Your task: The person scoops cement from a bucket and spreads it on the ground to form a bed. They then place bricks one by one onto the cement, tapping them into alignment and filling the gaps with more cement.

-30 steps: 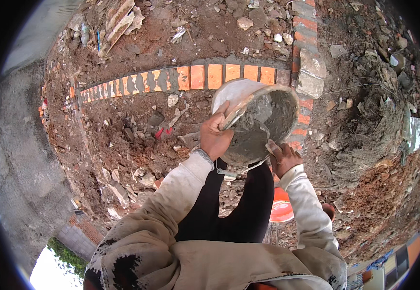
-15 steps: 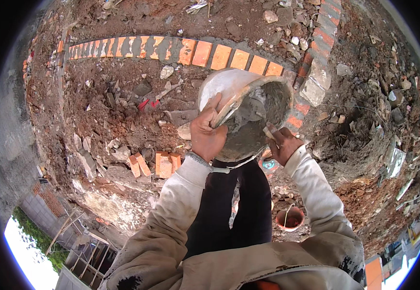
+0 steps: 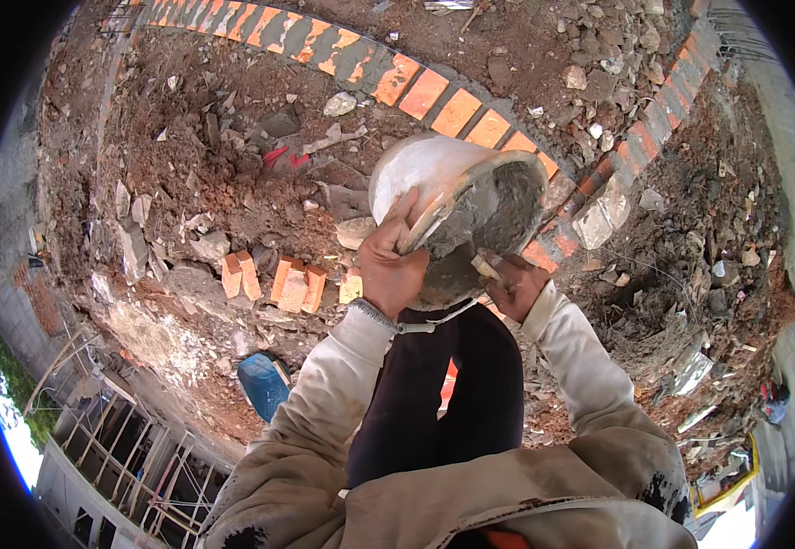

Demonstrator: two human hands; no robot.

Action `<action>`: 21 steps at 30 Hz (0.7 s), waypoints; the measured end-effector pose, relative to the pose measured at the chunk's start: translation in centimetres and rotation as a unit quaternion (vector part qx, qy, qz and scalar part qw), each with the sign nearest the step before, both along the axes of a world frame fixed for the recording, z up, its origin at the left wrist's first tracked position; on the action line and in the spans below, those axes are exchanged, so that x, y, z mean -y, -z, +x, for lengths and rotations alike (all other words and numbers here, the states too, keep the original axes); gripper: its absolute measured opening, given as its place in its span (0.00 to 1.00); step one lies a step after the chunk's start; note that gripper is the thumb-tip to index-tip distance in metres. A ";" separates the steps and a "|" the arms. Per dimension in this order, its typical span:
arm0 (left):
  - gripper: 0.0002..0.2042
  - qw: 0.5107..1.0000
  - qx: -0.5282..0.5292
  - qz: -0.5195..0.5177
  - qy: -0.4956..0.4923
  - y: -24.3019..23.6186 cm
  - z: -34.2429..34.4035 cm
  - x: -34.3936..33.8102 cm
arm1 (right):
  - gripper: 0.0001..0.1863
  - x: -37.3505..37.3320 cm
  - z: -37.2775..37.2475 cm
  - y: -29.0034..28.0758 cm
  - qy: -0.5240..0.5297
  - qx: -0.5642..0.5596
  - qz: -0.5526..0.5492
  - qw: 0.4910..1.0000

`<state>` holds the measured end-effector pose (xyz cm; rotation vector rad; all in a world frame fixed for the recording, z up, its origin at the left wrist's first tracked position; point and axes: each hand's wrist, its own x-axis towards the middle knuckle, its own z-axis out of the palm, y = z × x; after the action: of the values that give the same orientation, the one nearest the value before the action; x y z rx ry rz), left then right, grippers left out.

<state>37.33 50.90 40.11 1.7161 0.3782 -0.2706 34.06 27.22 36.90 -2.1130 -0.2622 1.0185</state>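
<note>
A pale, mortar-smeared bucket (image 3: 406, 183) is tipped on its side in front of my legs, its mouth facing right and toward me. Wet grey mortar (image 3: 505, 201) coats its inside. My left hand (image 3: 392, 267) is closed on the near-left part of the rim, thumb toward the mouth. Closed around the light handle of a trowel (image 3: 486, 266), my right hand (image 3: 516, 286) is at the lower right of the mouth. The trowel's blade is hard to tell from the mortar. The bucket's wire handle (image 3: 448, 316) hangs at the lower side.
Beyond the bucket curves a row of orange bricks (image 3: 423, 92) set in mortar, meeting another brick course (image 3: 640, 145) at the right. Loose bricks (image 3: 295, 285) lie on the left among rubble. A blue container (image 3: 264, 386) is near my left forearm. A large stone (image 3: 602, 218) sits by the corner.
The view has turned, so the brick row slants more and the blue container shows. My right hand with the trowel has shifted slightly left and nearer me. My left hand keeps its hold.
</note>
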 end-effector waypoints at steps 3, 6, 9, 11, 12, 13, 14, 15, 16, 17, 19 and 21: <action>0.10 0.998 0.016 -0.017 -0.064 0.8 1.4 -0.2 | 0.31 -0.6 2.4 -1.0 -0.088 0.147 -0.117 0.978; 0.09 0.998 0.019 0.025 -0.057 0.8 2.1 -0.1 | 0.29 1.1 6.7 -1.5 -0.120 0.272 -0.138 0.945; 0.07 0.997 0.018 0.041 -0.069 0.7 1.8 1.1 | 0.30 0.6 10.2 0.8 -0.119 0.184 -0.208 0.953; 0.07 0.995 0.040 0.060 -0.073 1.5 2.6 2.3 | 0.32 0.5 9.2 2.8 -0.177 0.185 -0.188 0.948; 0.07 0.994 0.055 0.049 -0.085 2.0 2.7 2.2 | 0.32 0.8 7.6 2.9 -0.217 0.216 -0.163 0.938; 0.07 0.992 0.057 0.063 -0.096 1.9 2.4 2.6 | 0.33 1.0 6.6 2.1 -0.260 0.242 -0.133 0.925; 0.06 0.990 0.058 0.077 -0.107 1.7 2.2 3.0 | 0.33 1.6 6.7 1.4 -0.305 0.196 -0.118 0.925; 0.06 0.986 0.059 0.094 -0.121 1.4 1.6 3.3 | 0.35 1.9 8.2 0.2 -0.277 0.167 -0.141 0.936; 0.06 0.981 0.070 0.116 -0.138 1.2 0.7 4.0 | 0.37 2.2 9.7 -1.2 -0.249 0.133 -0.166 0.945; 0.06 0.978 0.061 0.140 -0.141 0.8 0.1 5.0 | 0.38 2.8 11.1 -1.8 -0.215 0.101 -0.201 0.950; 0.06 0.973 0.068 0.155 -0.154 -0.1 0.2 6.8 | 0.36 4.4 14.5 -0.5 -0.260 0.072 -0.287 0.919; 0.05 0.970 0.089 0.138 -0.178 -0.7 0.7 8.5 | 0.32 6.5 15.2 1.5 -0.304 0.070 -0.251 0.916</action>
<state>38.05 42.38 40.77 1.8878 0.6026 0.2073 49.25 20.71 35.44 -2.6517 -0.8491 1.4007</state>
